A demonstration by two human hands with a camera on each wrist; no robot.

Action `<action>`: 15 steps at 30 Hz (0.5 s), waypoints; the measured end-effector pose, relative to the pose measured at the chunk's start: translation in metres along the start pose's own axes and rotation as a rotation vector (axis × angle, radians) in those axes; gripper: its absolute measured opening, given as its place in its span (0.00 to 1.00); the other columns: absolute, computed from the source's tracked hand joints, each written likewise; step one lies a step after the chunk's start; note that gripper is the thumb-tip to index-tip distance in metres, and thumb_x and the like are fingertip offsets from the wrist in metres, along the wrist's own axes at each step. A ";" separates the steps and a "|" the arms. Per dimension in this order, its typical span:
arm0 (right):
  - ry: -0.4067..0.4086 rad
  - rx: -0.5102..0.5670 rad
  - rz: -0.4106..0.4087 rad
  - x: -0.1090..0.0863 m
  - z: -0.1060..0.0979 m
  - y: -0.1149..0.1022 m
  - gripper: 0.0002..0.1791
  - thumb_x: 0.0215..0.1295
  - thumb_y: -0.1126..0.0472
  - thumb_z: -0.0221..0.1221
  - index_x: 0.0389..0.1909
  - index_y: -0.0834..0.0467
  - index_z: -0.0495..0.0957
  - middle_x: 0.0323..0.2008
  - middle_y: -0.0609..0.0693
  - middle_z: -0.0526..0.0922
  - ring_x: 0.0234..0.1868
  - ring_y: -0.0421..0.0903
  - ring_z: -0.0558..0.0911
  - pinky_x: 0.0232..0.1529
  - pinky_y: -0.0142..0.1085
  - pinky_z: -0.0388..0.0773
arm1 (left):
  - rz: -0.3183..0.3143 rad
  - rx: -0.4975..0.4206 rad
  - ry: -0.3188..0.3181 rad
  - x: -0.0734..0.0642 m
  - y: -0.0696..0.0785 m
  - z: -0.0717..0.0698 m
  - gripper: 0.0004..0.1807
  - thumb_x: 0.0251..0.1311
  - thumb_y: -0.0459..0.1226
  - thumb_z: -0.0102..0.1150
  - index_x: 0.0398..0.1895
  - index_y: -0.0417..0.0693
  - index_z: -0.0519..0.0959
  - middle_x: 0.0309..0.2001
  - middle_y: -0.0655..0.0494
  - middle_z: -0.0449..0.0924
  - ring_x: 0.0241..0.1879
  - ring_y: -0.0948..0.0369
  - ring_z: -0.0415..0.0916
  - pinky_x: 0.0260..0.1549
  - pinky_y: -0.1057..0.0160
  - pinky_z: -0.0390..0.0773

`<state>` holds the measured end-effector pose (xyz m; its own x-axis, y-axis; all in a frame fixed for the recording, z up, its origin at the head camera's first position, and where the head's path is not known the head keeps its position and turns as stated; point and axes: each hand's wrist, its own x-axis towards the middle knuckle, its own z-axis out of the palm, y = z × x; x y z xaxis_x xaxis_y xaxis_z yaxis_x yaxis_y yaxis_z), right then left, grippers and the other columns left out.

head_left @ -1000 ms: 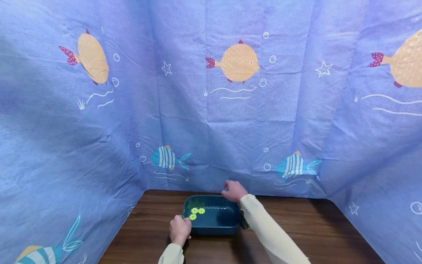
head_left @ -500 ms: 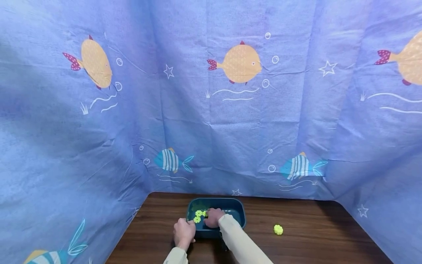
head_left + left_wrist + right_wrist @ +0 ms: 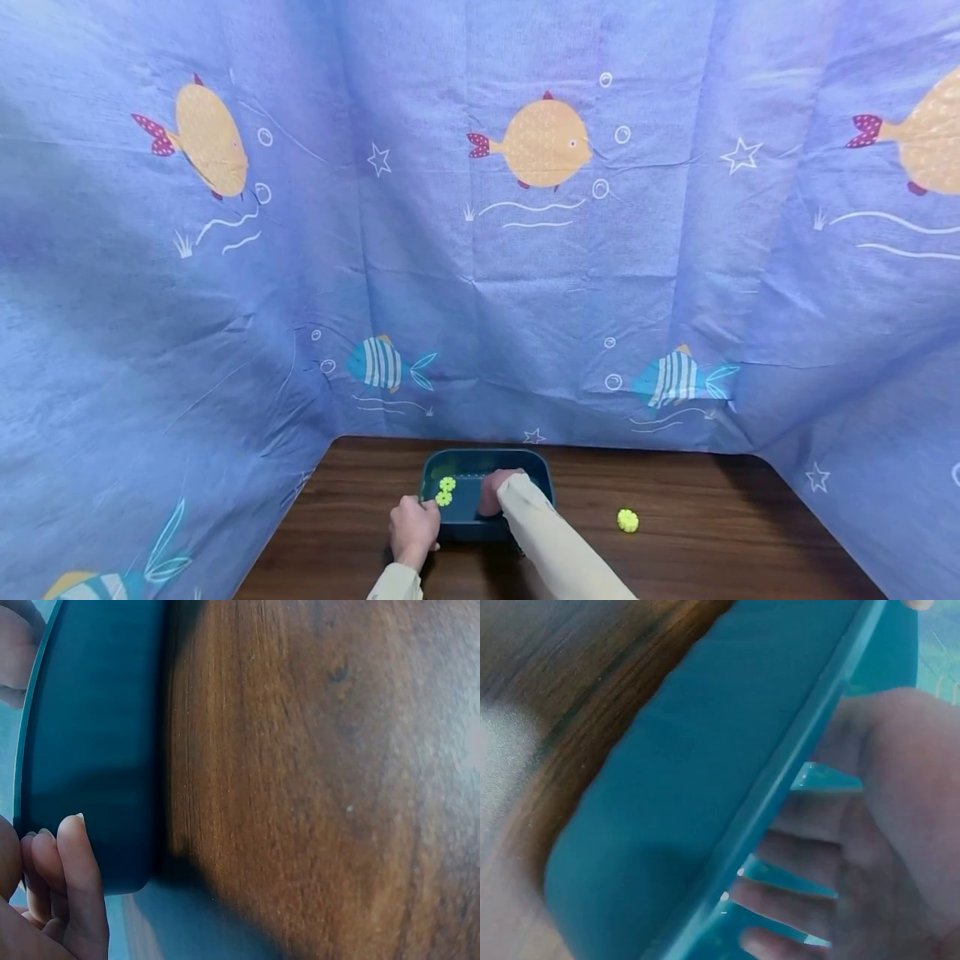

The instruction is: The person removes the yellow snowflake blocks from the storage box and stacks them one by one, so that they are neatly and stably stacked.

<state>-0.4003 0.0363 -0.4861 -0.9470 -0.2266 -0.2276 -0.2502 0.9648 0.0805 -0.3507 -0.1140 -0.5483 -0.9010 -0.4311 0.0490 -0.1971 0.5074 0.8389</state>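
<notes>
In the head view a dark teal basin stands on the wooden table. At its front left corner my left hand grips the rim; the left wrist view shows curled fingers against the outer wall. My right hand reaches down inside the basin. From the right wrist, its fingers spread behind the near rim, and the fingertips are partly hidden, so anything under them cannot be made out. Two small yellow-green flower-shaped pieces lie in the basin's left part.
A yellow-green flower-shaped piece, seemingly a small stack, lies on the wooden table to the right of the basin. Blue fish-print cloth hangs around the back and both sides.
My right hand came from above the basin's back right down inside it, then shifted slightly right. The third flower piece beside it is out of sight. My left hand keeps its grip.
</notes>
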 end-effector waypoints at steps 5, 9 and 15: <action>0.144 0.069 0.030 0.019 0.022 0.010 0.09 0.58 0.52 0.66 0.28 0.53 0.85 0.31 0.50 0.83 0.28 0.46 0.78 0.37 0.45 0.83 | 0.006 -0.014 -0.004 0.000 0.000 0.001 0.11 0.62 0.34 0.49 0.25 0.40 0.78 0.16 0.51 0.75 0.06 0.63 0.73 0.14 0.63 0.77; 0.249 0.179 0.017 0.027 0.046 0.019 0.03 0.57 0.61 0.68 0.28 0.56 0.84 0.26 0.51 0.82 0.23 0.46 0.76 0.29 0.46 0.82 | 0.004 -0.018 -0.014 -0.001 -0.001 0.001 0.11 0.62 0.34 0.48 0.24 0.40 0.78 0.16 0.51 0.75 0.07 0.62 0.73 0.14 0.63 0.77; 0.279 0.309 0.005 0.021 0.049 0.025 0.02 0.58 0.68 0.68 0.28 0.59 0.84 0.23 0.53 0.80 0.21 0.47 0.74 0.24 0.42 0.78 | 0.008 -0.025 -0.006 0.001 -0.002 0.001 0.11 0.61 0.34 0.48 0.24 0.40 0.78 0.17 0.50 0.76 0.07 0.62 0.73 0.15 0.63 0.77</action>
<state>-0.4168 0.0620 -0.5366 -0.9769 -0.2084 0.0471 -0.2137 0.9510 -0.2236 -0.3514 -0.1149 -0.5501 -0.9046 -0.4229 0.0527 -0.1802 0.4916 0.8520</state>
